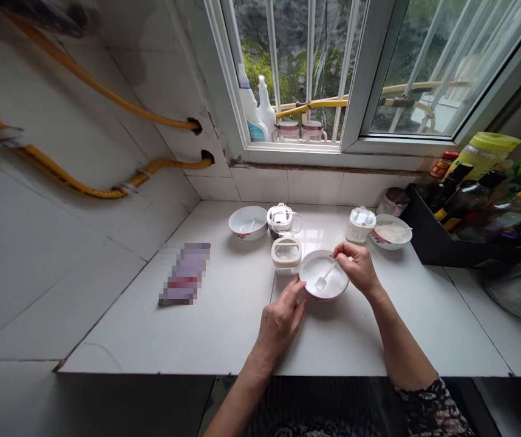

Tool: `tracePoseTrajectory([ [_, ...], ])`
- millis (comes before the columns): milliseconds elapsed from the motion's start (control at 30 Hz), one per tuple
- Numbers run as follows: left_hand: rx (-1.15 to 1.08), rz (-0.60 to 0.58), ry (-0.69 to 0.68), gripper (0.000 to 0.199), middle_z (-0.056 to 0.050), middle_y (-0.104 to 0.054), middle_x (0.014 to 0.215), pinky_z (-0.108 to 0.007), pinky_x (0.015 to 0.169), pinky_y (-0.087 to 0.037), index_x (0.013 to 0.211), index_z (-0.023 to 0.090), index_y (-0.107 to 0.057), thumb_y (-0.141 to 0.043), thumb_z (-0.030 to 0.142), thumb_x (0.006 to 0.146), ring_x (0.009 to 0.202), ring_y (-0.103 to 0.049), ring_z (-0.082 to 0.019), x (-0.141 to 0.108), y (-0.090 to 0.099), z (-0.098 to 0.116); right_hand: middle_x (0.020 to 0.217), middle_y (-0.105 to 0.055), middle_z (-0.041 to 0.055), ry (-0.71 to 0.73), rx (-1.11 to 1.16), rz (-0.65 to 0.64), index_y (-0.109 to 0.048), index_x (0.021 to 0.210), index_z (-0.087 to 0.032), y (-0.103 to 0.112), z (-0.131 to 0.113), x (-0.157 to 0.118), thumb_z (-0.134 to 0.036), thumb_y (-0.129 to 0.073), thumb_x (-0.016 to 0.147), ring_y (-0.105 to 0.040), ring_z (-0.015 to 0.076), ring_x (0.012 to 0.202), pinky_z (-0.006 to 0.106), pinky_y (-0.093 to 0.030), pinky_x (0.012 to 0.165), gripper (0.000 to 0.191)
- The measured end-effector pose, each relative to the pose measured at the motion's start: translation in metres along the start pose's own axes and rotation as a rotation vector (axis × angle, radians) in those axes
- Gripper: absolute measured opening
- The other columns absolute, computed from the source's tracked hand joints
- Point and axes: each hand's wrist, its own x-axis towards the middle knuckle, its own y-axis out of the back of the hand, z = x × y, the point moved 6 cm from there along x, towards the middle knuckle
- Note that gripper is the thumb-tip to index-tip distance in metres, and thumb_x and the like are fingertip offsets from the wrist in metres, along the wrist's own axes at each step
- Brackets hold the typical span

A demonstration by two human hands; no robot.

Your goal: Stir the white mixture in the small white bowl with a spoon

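Bowls (306, 271), three, one spoon (321, 283) in right hand (357, 267)

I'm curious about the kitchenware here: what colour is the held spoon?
The spoon is white, seen best in the head view.

The right hand (356, 266) holds a small white spoon (324, 279) over a bowl (316, 266) steadied by the left hand (282, 315)

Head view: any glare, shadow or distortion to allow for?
Head view: window light glares faintly on the counter beyond the bowl with the spoon; head view: soft shadow lies near that bowl; head view: edges look stretched, and pixelation masks a flat item at left.
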Motion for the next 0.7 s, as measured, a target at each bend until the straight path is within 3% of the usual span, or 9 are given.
tracePoseTrajectory([
  [100, 0.006, 0.01, -0.001, 0.035, -0.012, -0.065, 0.132, -0.026, 0.07, -0.061, 0.13, 0.022, -0.05, -0.052, 0.014, 0.095, 0.085, -0.075, -0.018, 0.001, 0.001, 0.0, 0.059, -0.062, -0.0006, -0.005, 0.004, 0.021, -0.058, 0.062, -0.022, 0.004, 0.001, 0.001, -0.021, -0.046, 0.071, -0.052, 0.0145, 0.056, 0.027, -0.041, 0.059, 0.015],
  [333, 0.006, 0.002, -0.009, 0.037, -0.012, -0.065, 0.132, -0.025, 0.072, -0.061, 0.131, 0.022, -0.05, -0.052, 0.013, 0.095, 0.088, -0.075, -0.018, 0.002, 0.001, 0.002, 0.057, -0.061, -0.0025, 0.213, -0.179, -0.052, -0.057, 0.062, -0.022, -0.01, -0.017, -0.005, -0.013, -0.047, 0.072, -0.048, 0.0129, 0.054, 0.033, -0.043, 0.078, 0.016],
  [700, 0.006, -0.015, 0.004, 0.039, -0.011, -0.065, 0.133, -0.026, 0.074, -0.062, 0.132, 0.023, -0.049, -0.052, 0.013, 0.095, 0.088, -0.075, -0.018, 0.001, 0.0, 0.0, 0.056, -0.057, -0.0016, -0.086, 0.104, 0.01, -0.059, 0.06, -0.021, -0.003, 0.009, 0.002, -0.024, -0.047, 0.068, -0.049, 0.0139, 0.056, 0.026, -0.039, 0.058, 0.014],
])
